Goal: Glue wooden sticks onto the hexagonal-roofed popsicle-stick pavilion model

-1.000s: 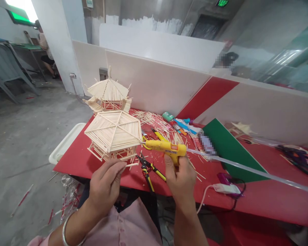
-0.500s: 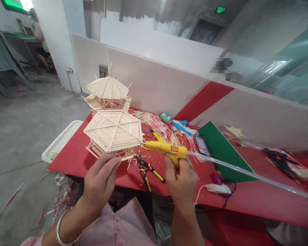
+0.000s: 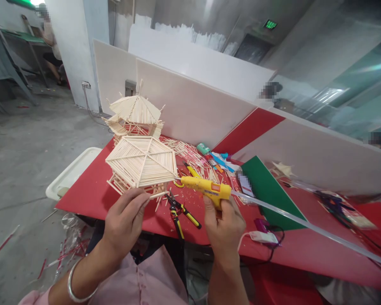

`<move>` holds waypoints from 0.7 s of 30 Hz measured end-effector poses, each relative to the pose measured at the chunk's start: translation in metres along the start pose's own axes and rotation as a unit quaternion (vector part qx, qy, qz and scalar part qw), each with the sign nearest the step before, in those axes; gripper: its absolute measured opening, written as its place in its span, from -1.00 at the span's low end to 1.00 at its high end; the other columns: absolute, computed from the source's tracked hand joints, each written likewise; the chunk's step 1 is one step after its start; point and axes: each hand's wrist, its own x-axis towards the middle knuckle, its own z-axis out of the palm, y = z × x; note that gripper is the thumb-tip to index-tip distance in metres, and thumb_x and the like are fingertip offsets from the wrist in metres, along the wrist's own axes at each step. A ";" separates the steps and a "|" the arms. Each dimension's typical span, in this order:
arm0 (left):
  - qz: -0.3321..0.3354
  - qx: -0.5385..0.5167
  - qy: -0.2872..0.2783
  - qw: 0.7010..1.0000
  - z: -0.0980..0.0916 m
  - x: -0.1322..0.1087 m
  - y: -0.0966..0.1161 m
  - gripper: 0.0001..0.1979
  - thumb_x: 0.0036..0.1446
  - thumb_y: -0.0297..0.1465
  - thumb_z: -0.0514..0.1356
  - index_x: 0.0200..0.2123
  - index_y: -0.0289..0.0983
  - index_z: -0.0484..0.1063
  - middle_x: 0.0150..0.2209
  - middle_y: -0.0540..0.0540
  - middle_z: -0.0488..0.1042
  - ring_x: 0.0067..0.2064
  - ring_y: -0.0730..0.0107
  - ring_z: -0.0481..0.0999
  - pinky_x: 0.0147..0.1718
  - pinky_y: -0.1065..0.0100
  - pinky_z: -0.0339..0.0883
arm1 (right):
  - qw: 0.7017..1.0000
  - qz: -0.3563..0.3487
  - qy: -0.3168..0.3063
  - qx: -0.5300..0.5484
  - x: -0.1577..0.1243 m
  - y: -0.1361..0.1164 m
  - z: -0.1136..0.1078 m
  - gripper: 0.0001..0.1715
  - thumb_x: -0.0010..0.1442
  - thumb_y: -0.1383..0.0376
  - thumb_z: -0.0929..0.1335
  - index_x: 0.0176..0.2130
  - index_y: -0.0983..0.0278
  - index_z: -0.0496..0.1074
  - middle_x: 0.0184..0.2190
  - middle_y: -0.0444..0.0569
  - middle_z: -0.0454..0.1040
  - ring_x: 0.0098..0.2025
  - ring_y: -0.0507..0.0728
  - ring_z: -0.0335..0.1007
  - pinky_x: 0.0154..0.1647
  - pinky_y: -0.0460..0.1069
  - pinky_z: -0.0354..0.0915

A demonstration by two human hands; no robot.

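My left hand (image 3: 123, 222) is closed on the near lower edge of a hexagonal pavilion model (image 3: 142, 163) built of thin wooden sticks. The model is held up above the red tabletop, its flat ribbed top tilted towards me. In my right hand (image 3: 227, 228) is a yellow glue gun (image 3: 206, 188), its nozzle at the model's right corner. Whether the tip touches the wood I cannot tell. A long clear glue stick (image 3: 282, 215) trails from the back of the gun. Below the nozzle, pliers with black and yellow handles (image 3: 180, 214) lie spread on the table.
Behind the model stands a taller stick pavilion (image 3: 136, 111) with a pointed roof. Loose sticks (image 3: 190, 154) are scattered beside it. A green board (image 3: 269, 190) and a white power strip (image 3: 263, 238) lie to the right. A white partition (image 3: 190, 103) borders the red table (image 3: 89, 186).
The camera view has shifted slightly, and the table items appear a little further left. Both hands keep their holds, and the nozzle stays at the model's right corner.
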 end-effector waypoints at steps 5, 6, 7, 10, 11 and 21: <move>0.005 -0.001 0.002 1.000 0.001 0.001 0.000 -0.80 0.21 -0.59 0.19 -0.13 -0.28 0.47 -0.17 -0.14 0.55 -0.13 0.39 0.59 -0.08 0.39 0.51 | 1.000 0.012 -0.007 -0.001 -0.001 0.000 0.000 -0.73 0.31 0.12 0.32 -0.36 0.23 0.38 -0.51 -0.05 0.43 -0.48 0.08 0.32 -0.44 -0.03 0.17; 0.004 -0.001 0.003 1.000 0.001 0.001 0.000 -0.80 0.21 -0.59 0.19 -0.13 -0.27 0.48 -0.17 -0.13 0.55 -0.14 0.39 0.59 -0.08 0.39 0.51 | 1.000 0.006 -0.003 0.001 -0.001 0.000 0.000 -0.73 0.30 0.14 0.33 -0.37 0.23 0.38 -0.51 -0.05 0.43 -0.48 0.07 0.32 -0.44 -0.04 0.17; 0.004 -0.001 0.003 1.000 0.001 0.000 0.000 -0.80 0.21 -0.59 0.19 -0.13 -0.27 0.48 -0.17 -0.13 0.55 -0.14 0.39 0.59 -0.08 0.39 0.51 | 1.000 -0.001 0.002 0.004 -0.001 0.000 0.000 -0.74 0.30 0.15 0.33 -0.38 0.24 0.37 -0.51 -0.05 0.43 -0.48 0.07 0.32 -0.44 -0.04 0.18; 0.005 -0.001 0.006 1.000 0.001 0.000 0.000 -0.81 0.20 -0.60 0.19 -0.14 -0.28 0.48 -0.18 -0.13 0.55 -0.13 0.38 0.59 -0.07 0.39 0.51 | 1.000 -0.013 0.015 0.007 0.000 0.000 -0.001 -0.75 0.29 0.17 0.34 -0.39 0.24 0.37 -0.51 -0.06 0.43 -0.48 0.06 0.33 -0.43 -0.05 0.20; 0.005 -0.002 0.006 1.000 0.001 0.000 0.000 -0.81 0.19 -0.60 0.19 -0.15 -0.29 0.48 -0.18 -0.13 0.55 -0.13 0.38 0.59 -0.07 0.39 0.51 | 1.000 -0.013 0.015 0.006 0.000 0.000 -0.002 -0.74 0.30 0.17 0.34 -0.39 0.24 0.36 -0.52 -0.07 0.42 -0.48 0.06 0.33 -0.43 -0.05 0.21; 0.010 -0.006 0.004 1.000 0.001 0.001 0.000 -0.80 0.19 -0.62 0.19 -0.14 -0.30 0.47 -0.18 -0.14 0.54 -0.14 0.40 0.57 -0.07 0.40 0.50 | 0.999 -0.045 0.028 0.000 0.003 0.001 0.001 -0.78 0.30 0.20 0.35 -0.36 0.25 0.35 -0.50 -0.07 0.43 -0.49 0.05 0.31 -0.44 -0.06 0.17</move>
